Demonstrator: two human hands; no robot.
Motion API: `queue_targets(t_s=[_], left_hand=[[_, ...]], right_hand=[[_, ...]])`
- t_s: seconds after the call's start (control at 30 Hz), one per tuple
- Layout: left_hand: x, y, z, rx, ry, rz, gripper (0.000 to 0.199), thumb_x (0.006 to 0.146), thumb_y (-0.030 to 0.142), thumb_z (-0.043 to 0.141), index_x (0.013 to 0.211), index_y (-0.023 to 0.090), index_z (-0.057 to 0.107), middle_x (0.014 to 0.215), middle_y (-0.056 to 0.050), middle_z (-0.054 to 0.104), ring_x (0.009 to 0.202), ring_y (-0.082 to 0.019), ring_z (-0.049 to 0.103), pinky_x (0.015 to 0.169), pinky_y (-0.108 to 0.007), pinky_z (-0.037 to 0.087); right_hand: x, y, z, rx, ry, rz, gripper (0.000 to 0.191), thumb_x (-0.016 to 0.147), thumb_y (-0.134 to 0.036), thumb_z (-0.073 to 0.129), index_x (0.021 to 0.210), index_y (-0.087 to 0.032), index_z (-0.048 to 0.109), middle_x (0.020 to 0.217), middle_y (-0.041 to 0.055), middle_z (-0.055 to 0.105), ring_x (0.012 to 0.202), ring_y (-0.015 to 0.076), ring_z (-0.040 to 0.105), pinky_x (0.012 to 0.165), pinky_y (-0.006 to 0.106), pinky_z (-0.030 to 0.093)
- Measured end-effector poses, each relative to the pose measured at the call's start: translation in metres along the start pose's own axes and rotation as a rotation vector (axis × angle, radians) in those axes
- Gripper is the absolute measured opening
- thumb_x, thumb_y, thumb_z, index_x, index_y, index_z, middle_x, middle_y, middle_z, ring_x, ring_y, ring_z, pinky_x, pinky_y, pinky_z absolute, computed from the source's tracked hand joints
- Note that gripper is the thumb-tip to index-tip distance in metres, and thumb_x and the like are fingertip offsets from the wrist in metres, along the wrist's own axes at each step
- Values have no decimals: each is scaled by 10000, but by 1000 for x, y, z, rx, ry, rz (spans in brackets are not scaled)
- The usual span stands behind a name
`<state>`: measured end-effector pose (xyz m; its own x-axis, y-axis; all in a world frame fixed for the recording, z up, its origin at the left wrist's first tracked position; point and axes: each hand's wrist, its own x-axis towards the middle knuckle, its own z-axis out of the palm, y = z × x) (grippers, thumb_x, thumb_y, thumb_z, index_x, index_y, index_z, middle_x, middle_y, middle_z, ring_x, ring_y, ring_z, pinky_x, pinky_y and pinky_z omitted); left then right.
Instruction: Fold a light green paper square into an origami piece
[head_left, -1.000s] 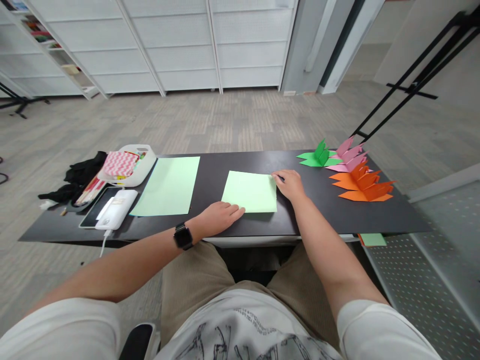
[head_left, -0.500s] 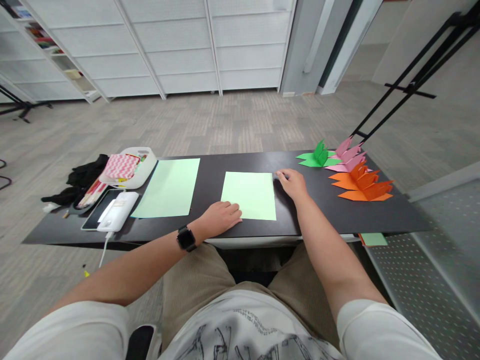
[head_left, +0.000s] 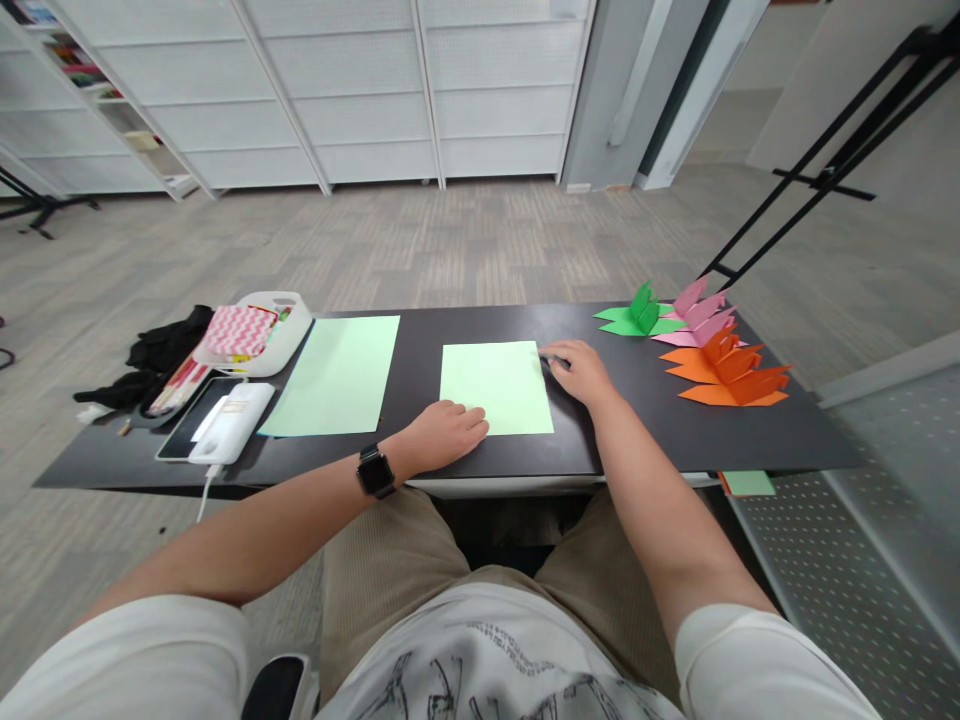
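Observation:
A pale green sheet of paper (head_left: pixel 499 385) lies flat on the dark table in front of me. My left hand (head_left: pixel 450 435) rests palm down over its lower left corner, the fingers stretched out and lying flat. At the upper right corner is my right hand (head_left: pixel 577 370), its fingertips touching the paper's edge. Its fingers are extended, with a small gap between them and the thumb. Left of this sheet lies a larger pale green sheet (head_left: pixel 337 375), which neither hand touches.
Folded paper flowers in green (head_left: pixel 641 312), pink (head_left: pixel 705 315) and orange (head_left: pixel 727 370) stand at the table's right end. At the left are a white basket (head_left: pixel 292 335), a white power bank with a cable (head_left: pixel 232 422), a tablet (head_left: pixel 176 440) and black cloth (head_left: pixel 172 340).
My right hand has moved slightly left, bringing its fingertips to the paper's upper right corner. The sheet has shifted a little. My left hand stays at the lower left corner.

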<state>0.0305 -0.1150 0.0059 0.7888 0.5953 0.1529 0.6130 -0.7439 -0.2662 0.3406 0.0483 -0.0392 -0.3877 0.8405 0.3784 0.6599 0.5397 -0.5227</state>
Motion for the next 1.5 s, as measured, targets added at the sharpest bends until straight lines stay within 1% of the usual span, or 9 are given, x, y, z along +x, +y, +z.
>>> queue_targets(t_s=[0.17,0.43,0.57,0.83,1.07,1.17,1.27,1.37,1.5], left_hand=[[2,0,-4,-12,-58,1,208,1110,235,477,1140,186,676,959,-81,704,754,-205,638,673,-381,422],[1,-1,-3,-67,-83,-110,454,1090,257,482,1531,171,536,1033,-101,747,833,-229,694,726,-374,456],[1,-4,4,-73,-35,-154,488,1093,248,459,1568,151,513,1083,-108,756,851,-230,712,744,-374,485],[-4,-15,16,-100,41,-141,368,1126,212,437,1455,151,591,1118,-100,760,943,-217,720,819,-357,525],[2,-20,15,-99,28,-128,256,1135,212,445,1076,172,692,999,-78,703,863,-201,659,802,-340,495],[3,-25,5,-184,57,-170,284,1139,240,435,1021,173,684,975,-83,692,882,-209,648,819,-346,494],[6,-35,-16,-368,180,-293,289,1137,293,429,1016,183,668,999,-85,692,917,-211,641,856,-348,497],[11,-51,-37,-638,419,-580,249,1110,332,473,976,202,639,971,-53,672,901,-196,623,854,-327,497],[19,-76,-44,-1103,748,-958,276,1054,467,570,932,221,606,821,0,610,746,-166,563,719,-280,487]], right_hand=[[-4,-7,6,-83,-110,-39,448,891,-158,574,1180,-370,842,1345,-7,787,1329,313,629,1258,683,277],[-2,-7,0,-63,-157,-45,599,776,-90,555,1240,-355,827,1374,14,772,1302,314,638,1247,660,304],[-5,-4,-4,-37,-224,-68,670,742,-108,573,1320,-369,790,1460,22,722,1408,357,573,1279,766,160],[-7,1,-6,9,-248,-67,652,753,-135,582,1334,-358,777,1501,37,694,1472,381,534,1258,834,121],[-7,0,-4,31,-226,-39,654,742,-113,561,1314,-341,780,1470,27,719,1451,372,564,1275,815,136],[-4,0,-5,85,-158,-22,612,740,-143,561,1283,-310,787,1427,44,743,1403,347,607,1296,728,238],[3,6,-7,252,78,112,506,831,-270,567,1299,-266,759,1397,87,749,1356,304,648,1247,564,418],[11,16,-12,514,342,370,540,964,-532,490,1399,-259,656,1391,116,738,1337,282,671,1172,519,499],[16,20,-19,749,353,504,795,957,-851,285,1476,-302,534,1385,129,725,1264,279,713,1034,486,593]])
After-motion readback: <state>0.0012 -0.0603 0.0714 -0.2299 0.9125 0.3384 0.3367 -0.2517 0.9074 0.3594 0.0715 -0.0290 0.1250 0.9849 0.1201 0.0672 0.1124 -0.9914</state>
